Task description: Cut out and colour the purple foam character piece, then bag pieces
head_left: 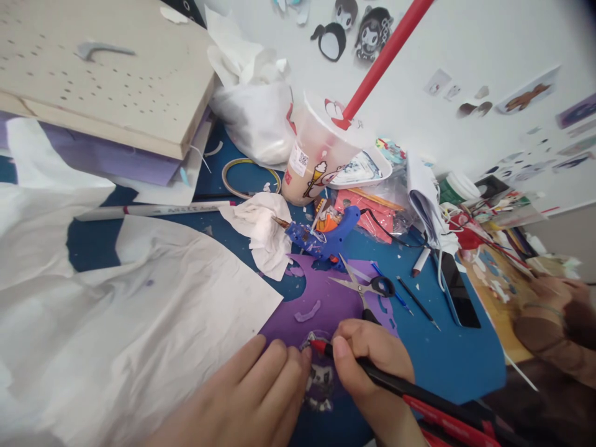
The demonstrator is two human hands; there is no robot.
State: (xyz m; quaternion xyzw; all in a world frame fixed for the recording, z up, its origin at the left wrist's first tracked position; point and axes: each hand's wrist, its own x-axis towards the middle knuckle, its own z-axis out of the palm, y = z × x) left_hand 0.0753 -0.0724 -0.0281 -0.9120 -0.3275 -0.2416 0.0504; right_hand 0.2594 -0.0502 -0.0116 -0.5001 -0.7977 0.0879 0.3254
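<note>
The small black-and-white cut-out [320, 380] lies toward the near edge of the tabletop [456, 366], about where the purple sheet [279, 320] ends, in easy reach of both hands. The left hand [265, 379] rests with its fingers straight and side by side, fingertips at the cut-out's left side, seemingly to keep so slight a piece from sliding; its thumb is hidden, so I cannot tell whether it pinches anything. The right hand [367, 357] is closed around a black-and-red pen [386, 382] close to the tip, a low hold that probably gives fine control — the red end meets the cut-out's upper part, just beside the left fingertips. White paper [190, 292] spreads across the tabletop's left side, perhaps as a cover. Farther toward the back edge, the blue glue gun [347, 228] lies with its nozzle over a crumpled tissue [267, 245], likely so that drips land there rather than on the surface. The scissors [361, 287] lie spread on the purple sheet, handy to the right hand, while the phone [459, 292] sits out by the right edge — apparently clear of the work.
</note>
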